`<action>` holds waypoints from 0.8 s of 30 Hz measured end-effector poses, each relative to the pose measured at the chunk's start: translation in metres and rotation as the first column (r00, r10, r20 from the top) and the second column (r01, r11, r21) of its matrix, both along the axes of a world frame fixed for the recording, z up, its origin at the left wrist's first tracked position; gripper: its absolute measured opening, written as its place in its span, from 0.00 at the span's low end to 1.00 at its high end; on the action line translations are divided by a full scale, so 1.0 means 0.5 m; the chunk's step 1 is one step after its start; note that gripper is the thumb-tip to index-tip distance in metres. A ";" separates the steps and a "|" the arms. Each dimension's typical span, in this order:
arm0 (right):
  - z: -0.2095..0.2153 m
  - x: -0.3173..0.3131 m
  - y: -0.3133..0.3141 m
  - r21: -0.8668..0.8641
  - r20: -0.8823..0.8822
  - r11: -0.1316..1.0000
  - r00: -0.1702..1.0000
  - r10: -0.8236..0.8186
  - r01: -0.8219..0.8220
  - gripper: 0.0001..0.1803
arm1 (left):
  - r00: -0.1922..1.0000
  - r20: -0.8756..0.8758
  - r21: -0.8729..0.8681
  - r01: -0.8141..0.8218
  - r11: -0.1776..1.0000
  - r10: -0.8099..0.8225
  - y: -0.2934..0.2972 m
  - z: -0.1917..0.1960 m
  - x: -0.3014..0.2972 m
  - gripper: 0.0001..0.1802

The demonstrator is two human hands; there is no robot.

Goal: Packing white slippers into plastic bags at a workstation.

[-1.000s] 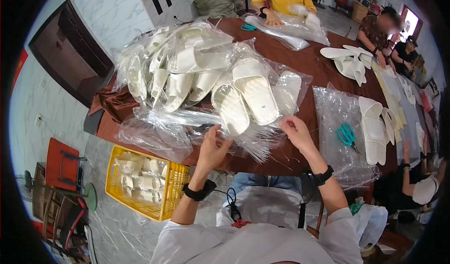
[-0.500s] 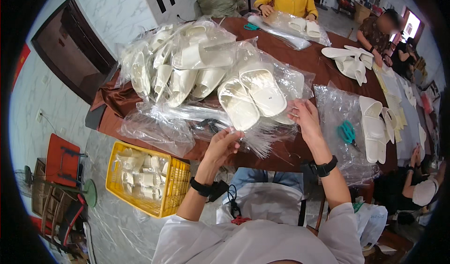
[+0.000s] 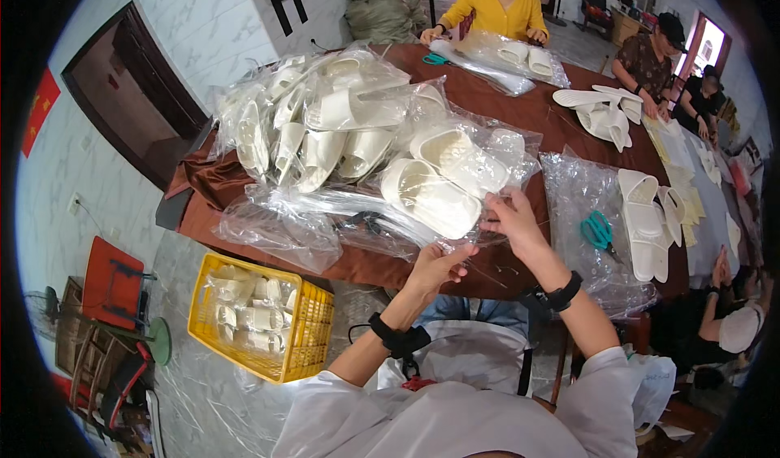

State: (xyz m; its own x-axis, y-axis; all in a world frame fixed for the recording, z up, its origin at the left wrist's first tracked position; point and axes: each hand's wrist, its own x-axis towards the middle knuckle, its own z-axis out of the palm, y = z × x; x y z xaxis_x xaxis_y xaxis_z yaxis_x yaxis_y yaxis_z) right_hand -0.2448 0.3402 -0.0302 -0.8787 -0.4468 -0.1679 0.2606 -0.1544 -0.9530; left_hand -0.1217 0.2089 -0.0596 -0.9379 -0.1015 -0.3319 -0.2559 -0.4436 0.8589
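A pair of white slippers (image 3: 443, 183) lies inside a clear plastic bag (image 3: 496, 165) on the brown-covered table (image 3: 569, 129). My left hand (image 3: 437, 264) pinches the bag's near edge. Just to the right, my right hand (image 3: 512, 218) grips the same open edge. Both wrists wear black bands. Behind the bag rises a big heap of bagged white slippers (image 3: 325, 125).
Teal scissors (image 3: 599, 232) lie on empty clear bags (image 3: 589, 206) to my right, beside loose white slippers (image 3: 646, 218). A yellow crate (image 3: 260, 320) of bagged slippers stands on the floor at left. Other people sit at the far end and the right side of the table.
Both hands have drawn the bag's edge toward me, with the bagged pair sliding nearer. The view has tilted slightly.
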 end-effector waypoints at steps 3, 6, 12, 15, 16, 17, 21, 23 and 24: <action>0.027 -0.033 0.008 0.095 -0.217 0.994 0.976 -0.025 0.046 0.12 | 1.000 -0.005 0.090 0.020 0.996 -0.020 0.024 0.016 -0.008 0.18; 0.078 -0.052 0.001 0.136 -0.398 0.989 0.917 0.004 0.055 0.09 | 0.999 -0.022 0.160 0.038 0.986 -0.035 0.051 0.024 -0.005 0.19; 0.144 -0.112 0.011 0.144 -0.602 0.989 0.796 0.057 0.038 0.06 | 0.931 -0.167 -0.099 0.311 0.945 -0.324 0.032 0.110 0.020 0.18; 0.168 -0.132 0.024 0.203 -0.661 0.978 0.743 0.103 0.045 0.10 | 0.887 -0.251 -0.317 0.304 0.898 -0.388 -0.043 0.187 0.001 0.15; 0.179 -0.138 0.023 0.203 -0.670 0.979 0.731 0.130 0.012 0.12 | 0.906 -0.274 -0.393 0.200 0.897 -0.322 -0.065 0.228 -0.010 0.12; 0.191 -0.140 0.019 0.203 -0.679 0.979 0.716 0.160 -0.026 0.13 | 0.872 -0.393 -0.485 0.075 0.871 -0.293 -0.098 0.245 -0.035 0.12; 0.238 -0.151 0.004 0.253 -0.673 0.965 0.704 0.228 -0.070 0.13 | 0.855 -0.454 -0.715 -0.183 0.675 -0.250 -0.191 0.330 -0.177 0.19; 0.255 -0.157 -0.001 0.264 -0.665 0.959 0.701 0.256 -0.099 0.13 | 0.837 -0.454 -0.813 -0.248 0.527 -0.306 -0.224 0.341 -0.270 0.20; 0.259 -0.163 0.000 0.281 -0.652 0.952 0.704 0.283 -0.123 0.12 | 0.821 -0.440 -0.877 -0.306 0.369 -0.363 -0.231 0.343 -0.314 0.22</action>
